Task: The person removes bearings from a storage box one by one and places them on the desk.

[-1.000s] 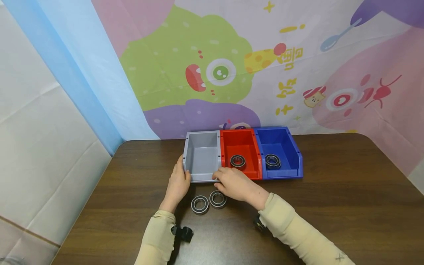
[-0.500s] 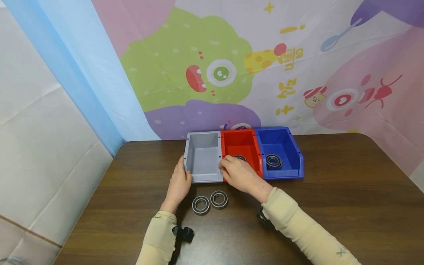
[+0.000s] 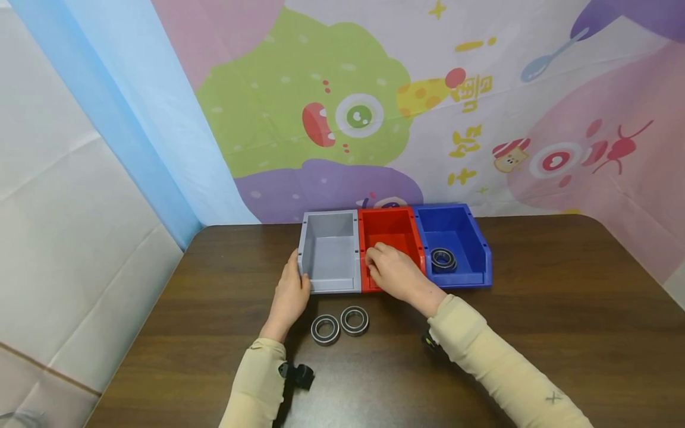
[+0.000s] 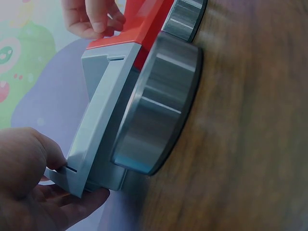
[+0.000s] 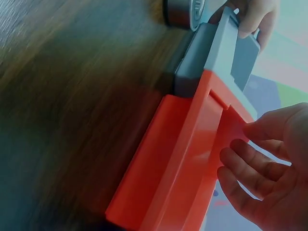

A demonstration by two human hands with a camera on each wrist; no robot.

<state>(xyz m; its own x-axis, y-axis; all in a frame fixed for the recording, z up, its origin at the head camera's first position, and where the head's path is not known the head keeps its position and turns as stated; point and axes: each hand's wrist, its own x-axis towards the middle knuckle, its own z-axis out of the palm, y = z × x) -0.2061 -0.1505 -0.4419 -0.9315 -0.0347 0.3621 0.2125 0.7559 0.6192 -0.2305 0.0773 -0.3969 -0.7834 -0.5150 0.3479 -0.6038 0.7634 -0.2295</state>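
My left hand [image 3: 289,295] grips the side of a grey plastic storage bin [image 3: 330,261], thumb inside the front corner and fingers outside, also plain in the left wrist view. My right hand [image 3: 393,272] is over the front of the red bin [image 3: 386,223]. Its fingers [image 5: 243,168] are loosely curled and no object shows in them. Whether its thumb touches the bin wall I cannot tell. Two ball bearings [image 3: 325,330] lie side by side on the table before the grey bin. Any bearing inside the red bin is hidden by my right hand.
A blue bin [image 3: 452,235] adjoins the red one on the right, with a ball bearing [image 3: 443,260] inside near its front. The bins stand in a row on a brown wooden table [image 3: 556,309], close to a cartoon-printed cloth [image 3: 364,71] behind.
My right hand has moved from the grey bin's front right corner rightward over the red bin, covering the bearing seen there before. My left hand stays on the grey bin.
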